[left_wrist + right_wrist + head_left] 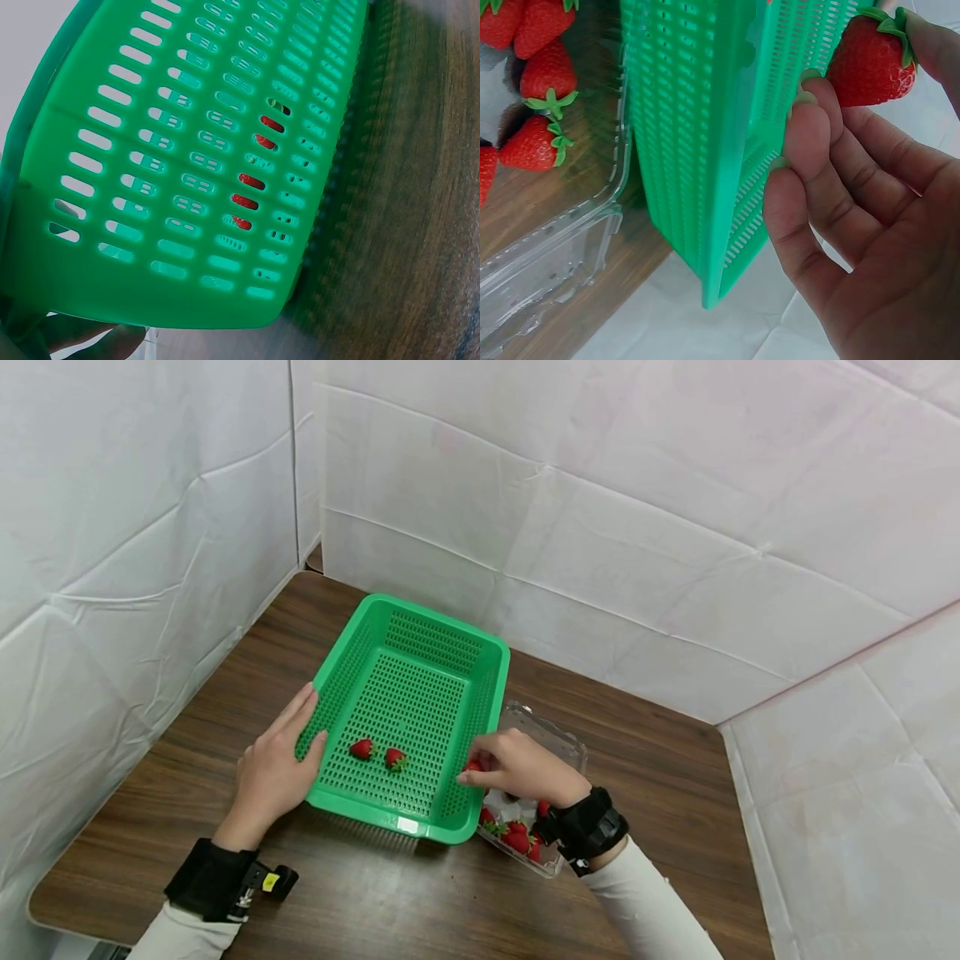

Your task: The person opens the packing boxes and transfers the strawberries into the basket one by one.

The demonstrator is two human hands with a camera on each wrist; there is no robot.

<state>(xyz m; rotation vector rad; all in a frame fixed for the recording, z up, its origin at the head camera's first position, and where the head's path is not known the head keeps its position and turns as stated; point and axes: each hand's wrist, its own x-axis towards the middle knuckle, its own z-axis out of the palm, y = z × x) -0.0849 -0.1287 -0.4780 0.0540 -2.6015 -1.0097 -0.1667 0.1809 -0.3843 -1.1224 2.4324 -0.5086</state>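
Note:
A green perforated basket (pixel 487 653) sits on the wooden table with two strawberries (pixel 362 748) (pixel 395 759) inside. My left hand (pixel 281 752) rests with straight fingers against the basket's left rim; the basket wall (pixel 112 150) fills the left wrist view. My right hand (pixel 480 770) pinches a red strawberry (pixel 871 66) at the basket's right rim (pixel 727 150). A clear plastic clamshell (pixel 558 742) beside the basket holds several more strawberries (pixel 540 142).
The brown wooden table (pixel 660 760) is enclosed by white padded walls at the back and both sides. The clamshell (pixel 562 247) touches the basket's right side. The table's front edge runs near my forearms.

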